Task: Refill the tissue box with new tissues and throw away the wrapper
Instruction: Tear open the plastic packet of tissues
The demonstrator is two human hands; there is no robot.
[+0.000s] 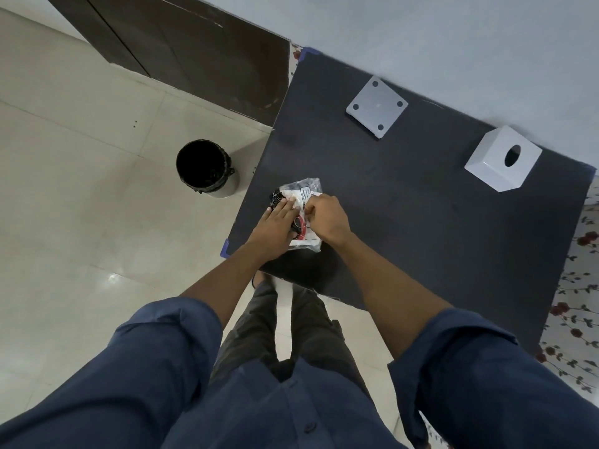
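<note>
A: Where's the tissue pack (303,207) right now?

B: Flat on the black table (421,215), near the table's left edge, close to the person. It's in a clear crinkly wrapper with a printed label and some red on it.

A: And the hands?

B: Both on it. The left hand (275,223) lies with fingers stretched out straight, palm down, pressing the left side of the pack. The right hand (327,217) is curled, fingertips pinched together on the wrapper near its middle (exactly what it has caught, film or label, I can't tell).

A: The tissue box?

B: The white box cover (504,158), with an oval slot in its top, stands well apart at the far right of the table, near the wall. Its flat white base plate (377,106), four dark dots at the corners, lies separately to the left of it, tilted up on one side.

A: Anywhere for rubbish?

B: A round bin (205,168) with a black liner stands on the pale tiled floor (81,205), just left of the table, not far from the pack.
</note>
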